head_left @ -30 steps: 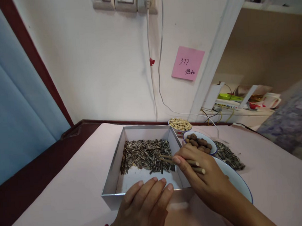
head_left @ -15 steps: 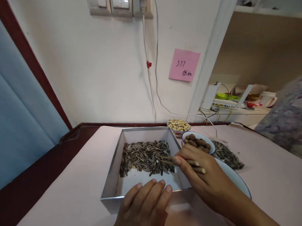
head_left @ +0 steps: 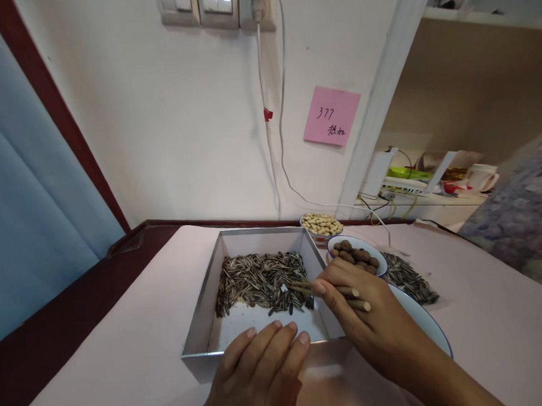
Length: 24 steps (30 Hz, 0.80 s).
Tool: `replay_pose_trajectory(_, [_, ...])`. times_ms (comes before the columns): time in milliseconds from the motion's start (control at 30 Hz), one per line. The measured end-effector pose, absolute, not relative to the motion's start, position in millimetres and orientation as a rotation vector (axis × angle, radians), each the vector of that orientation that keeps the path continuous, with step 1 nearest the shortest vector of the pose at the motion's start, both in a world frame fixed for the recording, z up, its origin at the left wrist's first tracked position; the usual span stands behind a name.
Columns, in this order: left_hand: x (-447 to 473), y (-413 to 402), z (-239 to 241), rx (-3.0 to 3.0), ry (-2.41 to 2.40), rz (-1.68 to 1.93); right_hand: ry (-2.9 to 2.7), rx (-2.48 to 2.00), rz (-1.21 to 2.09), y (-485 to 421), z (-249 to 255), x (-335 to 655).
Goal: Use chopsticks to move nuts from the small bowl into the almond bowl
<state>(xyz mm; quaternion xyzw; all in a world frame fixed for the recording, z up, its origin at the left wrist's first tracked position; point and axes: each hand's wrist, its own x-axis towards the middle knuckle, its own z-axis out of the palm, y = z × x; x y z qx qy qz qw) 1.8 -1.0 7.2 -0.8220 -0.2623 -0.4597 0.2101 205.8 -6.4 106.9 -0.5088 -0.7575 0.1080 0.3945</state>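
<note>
My right hand (head_left: pixel 363 309) is closed round a pair of wooden chopsticks (head_left: pixel 353 293), held over the right wall of a silver-grey box (head_left: pixel 196 319). Their tips reach the striped sunflower seeds (head_left: pixel 258 274) inside, close beside a small white scrap (head_left: pixel 284 288). Whether the tips grip anything is too small to tell. My left hand (head_left: pixel 260 368) lies with fingers stretched out at the box's front rim, holding nothing. Partly behind my right forearm is a white, blue-rimmed plate (head_left: pixel 426 322).
Behind the box's right corner stands a bowl of peanuts (head_left: pixel 321 224). A blue-rimmed bowl (head_left: pixel 378 251) holds brown nuts, with a pile of sunflower seeds (head_left: pixel 411 280) to its right. A white cable (head_left: pixel 329 204) runs down the wall. Floral cloth (head_left: pixel 518 210) shows at far right.
The chopstick tips have shifted very slightly, and the white scrap beside them shows a little more clearly. My left hand stays at the rim.
</note>
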Motion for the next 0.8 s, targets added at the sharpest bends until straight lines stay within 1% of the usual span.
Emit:
replay_pose_trajectory(200, [3.0,3.3,4.9,-2.253,-0.708,-1.296,-1.902,-1.245,0.255,-11.3,112.8,206.7])
replay_pose_trajectory(400, [3.2,0.5,7.3,-2.248,-0.728,-1.315,-1.848,-1.238,0.153,-28.9,133.5,218.3])
replay_pose_trajectory(500, [2.2,-2.5,9.0,-2.322,-0.791,-1.281,-1.739,-1.274,-0.061,-46.1,150.3,233.1])
replay_pose_trajectory(600, [1.7,-4.5,8.4,-2.354,-0.806,-1.291,-1.569,-1.398,-0.423,-58.6,165.1,253.9])
replay_pose_trajectory(667, [1.7,-5.1,6.9,-2.357,-0.816,-1.305,-1.529,-1.558,-0.621,-60.0,169.7,272.0])
replay_pose_trajectory(800, [2.1,-4.7,2.9,-2.349,-0.850,-1.315,-1.590,-1.861,-0.780,-51.0,165.9,305.2])
